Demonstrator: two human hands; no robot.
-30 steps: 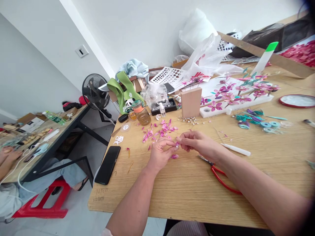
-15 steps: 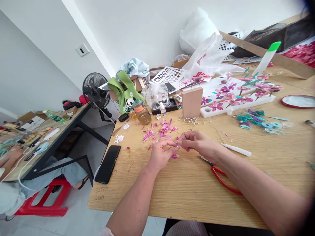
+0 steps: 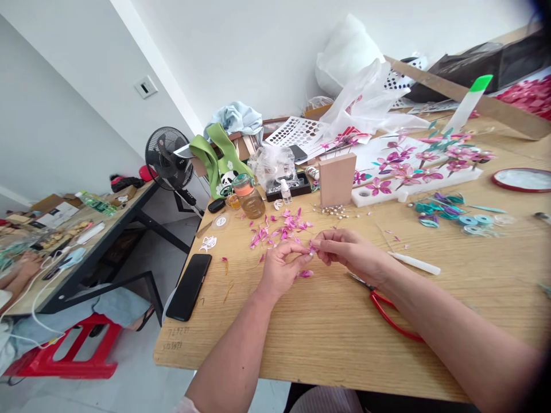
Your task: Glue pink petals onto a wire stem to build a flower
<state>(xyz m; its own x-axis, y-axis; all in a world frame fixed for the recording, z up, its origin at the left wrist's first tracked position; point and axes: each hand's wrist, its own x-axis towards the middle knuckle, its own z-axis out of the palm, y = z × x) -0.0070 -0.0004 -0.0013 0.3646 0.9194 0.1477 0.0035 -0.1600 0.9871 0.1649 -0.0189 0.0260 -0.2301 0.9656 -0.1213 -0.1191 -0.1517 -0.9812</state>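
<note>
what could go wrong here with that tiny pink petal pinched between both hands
1. The small pink petal piece is held only by the fingertips of the left hand and right hand; it could slip and get lost among the loose pink petals.
2. The red-handled scissors lie right under the right forearm, which could snag them.
3. The black smartphone sits at the wooden table edge and might be knocked off.

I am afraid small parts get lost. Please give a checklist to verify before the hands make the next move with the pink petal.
1. Pink petal pinched between both hands, left hand and right hand: ok.
2. Spare petals lie close behind the hands: ok.
3. Red scissors partly under the right forearm: not ok.
4. Phone near the table edge: not ok.
5. Petal glued or dry: cannot tell.
</note>
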